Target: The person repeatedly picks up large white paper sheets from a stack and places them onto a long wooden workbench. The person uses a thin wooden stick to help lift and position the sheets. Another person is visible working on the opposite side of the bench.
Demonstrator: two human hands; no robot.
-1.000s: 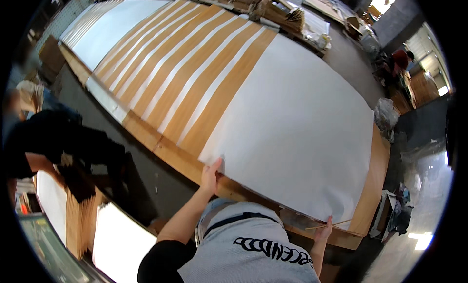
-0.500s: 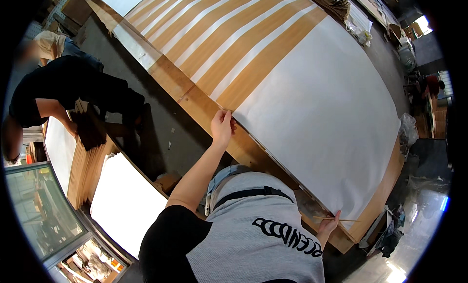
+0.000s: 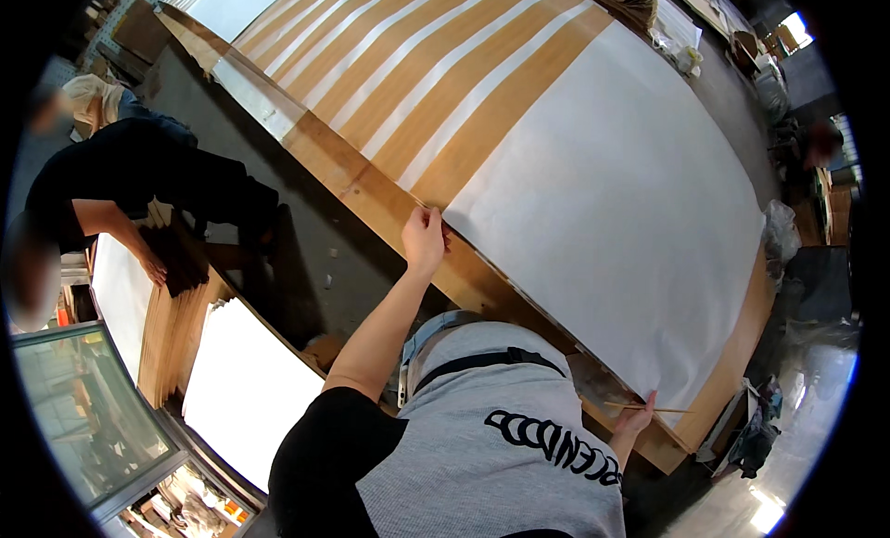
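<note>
A large white sheet (image 3: 612,204) lies over a wide wooden board on the bench in front of me. My left hand (image 3: 426,241) is closed in a pinch at the sheet's near left corner, beside the last tan strip (image 3: 505,102). Farther down the same edge, at the near right corner, my right hand (image 3: 632,417) is closed around a thin wooden stick (image 3: 669,410). Its thumb side touches the sheet's edge, where the paper wrinkles slightly. Tan and white strips alternate across the far left of the work. The fingertips of both hands are partly hidden.
The bench's bare wooden edge (image 3: 362,181) runs along my side. At left, a co-worker in dark clothes (image 3: 130,176) bends over a stack of brown sheets (image 3: 176,329). White sheets (image 3: 250,390) lie close by. Clear plastic wrapping (image 3: 781,232) hangs at the right end.
My two hands stay at the sheet's edge, with the right one turned a little and the stick still in it. The co-worker's hand has shifted over the brown stack. The view has moved slightly.
</note>
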